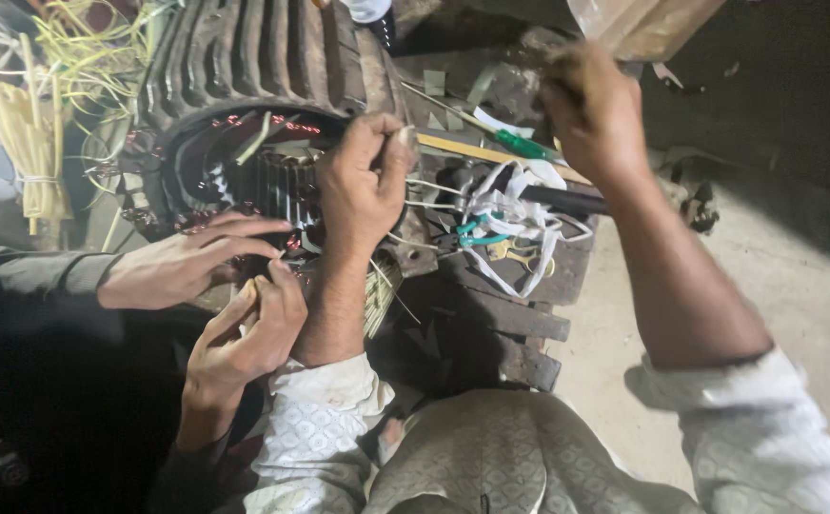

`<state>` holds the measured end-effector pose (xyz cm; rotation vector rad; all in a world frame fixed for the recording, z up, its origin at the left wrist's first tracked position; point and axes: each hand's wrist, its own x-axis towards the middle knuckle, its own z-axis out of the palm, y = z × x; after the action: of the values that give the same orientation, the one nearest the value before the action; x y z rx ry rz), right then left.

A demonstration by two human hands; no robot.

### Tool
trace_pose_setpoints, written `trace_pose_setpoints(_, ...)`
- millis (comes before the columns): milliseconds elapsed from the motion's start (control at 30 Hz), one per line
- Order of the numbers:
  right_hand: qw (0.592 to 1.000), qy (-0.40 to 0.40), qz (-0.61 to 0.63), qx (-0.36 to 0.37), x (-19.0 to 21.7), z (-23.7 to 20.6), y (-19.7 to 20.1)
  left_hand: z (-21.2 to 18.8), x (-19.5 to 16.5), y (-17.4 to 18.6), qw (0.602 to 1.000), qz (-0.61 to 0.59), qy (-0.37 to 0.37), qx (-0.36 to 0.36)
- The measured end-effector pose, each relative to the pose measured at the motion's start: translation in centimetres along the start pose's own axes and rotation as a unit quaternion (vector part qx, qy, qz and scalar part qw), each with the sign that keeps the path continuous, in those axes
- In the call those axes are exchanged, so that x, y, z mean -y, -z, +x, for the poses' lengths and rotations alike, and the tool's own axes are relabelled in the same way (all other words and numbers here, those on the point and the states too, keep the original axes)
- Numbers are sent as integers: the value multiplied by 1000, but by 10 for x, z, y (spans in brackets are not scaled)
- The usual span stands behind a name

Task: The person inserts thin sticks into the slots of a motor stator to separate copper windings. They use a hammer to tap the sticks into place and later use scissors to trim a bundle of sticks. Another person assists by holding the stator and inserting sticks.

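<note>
Motor winding bench — wearer's two hands at a ribbed motor housing (244,57), a co-worker's two hands alongside.

Left hand (363,181): fingers pinched together at the housing mouth, thumb against forefinger, seemingly nipping a thin pale strip or wire end at the rim — what lies between the fingertips is too small to tell; right hand (591,109): raised well apart over the screwdriver (520,145) with the green handle, blurred, fingers curled, contents cannot be told; copper coils (263,124) lie inside the housing just beside the left hand; judged best practice — keep the pinch low and steady at the slot, ease the strip rather than tug it, spare the coil varnish; co-worker's hands (196,262) rest at the lower rim; white tape tangle (515,219) near; straw-coloured sleeving bundle (25,143) far left.
</note>
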<state>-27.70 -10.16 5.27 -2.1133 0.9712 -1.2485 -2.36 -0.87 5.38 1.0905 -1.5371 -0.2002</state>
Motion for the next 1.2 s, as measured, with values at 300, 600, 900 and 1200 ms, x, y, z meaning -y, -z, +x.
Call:
trace_pose_setpoints(300,884,-264,370,106,14,-9,-87,-4,9,3,999,-11,28,10)
trace_pose_setpoints(600,900,-309,307,-6,35,0,-45,2,2,5,999,-2,36,23)
trace_pose_setpoints(900,954,-181,221,94,20,-9,-78,-3,8,5,998,-1,60,23)
trace_pose_setpoints(1200,942,-225,249,-17,8,-28,-53,-4,10,9,998,-40,43,28)
